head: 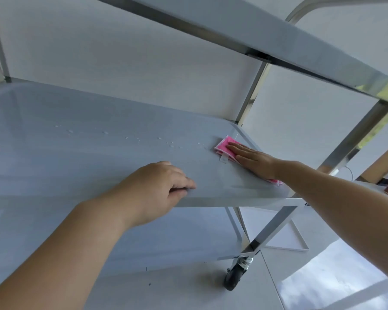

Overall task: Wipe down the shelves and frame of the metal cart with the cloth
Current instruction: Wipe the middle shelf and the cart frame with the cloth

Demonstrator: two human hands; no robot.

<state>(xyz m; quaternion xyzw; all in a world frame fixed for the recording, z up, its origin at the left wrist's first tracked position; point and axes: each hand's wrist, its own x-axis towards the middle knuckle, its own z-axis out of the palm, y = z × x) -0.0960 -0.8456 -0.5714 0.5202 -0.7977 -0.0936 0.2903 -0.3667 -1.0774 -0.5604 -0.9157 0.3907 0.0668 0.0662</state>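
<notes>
While the left hand (157, 189) braces the cart, curled over the near edge of the middle shelf (76, 135) with its fingers folded onto the rim and holding nothing else, the wiping load falls to the other arm. Beyond it, the right hand (252, 158) lies flat, fingers extended and held together, palm pressing the pink cloth (224, 146) against the shelf surface near its far right corner, just beside the rear upright (251, 95).

Recommended procedure for this step, as a judgement: keep the palm flat so that pressure spreads over the whole cloth; draw it leftward in overlapping passes toward the water droplets (130, 138) scattered across the middle of the shelf. Work into the raised rim at the corner, where liquid is likely to collect. Maintain the bracing grip, since the caster (235, 276) below may let the cart roll.

A small white tag (224, 158) projects from the cloth; any print on it is too small to read. No brand or other writing is legible on the cart.
</notes>
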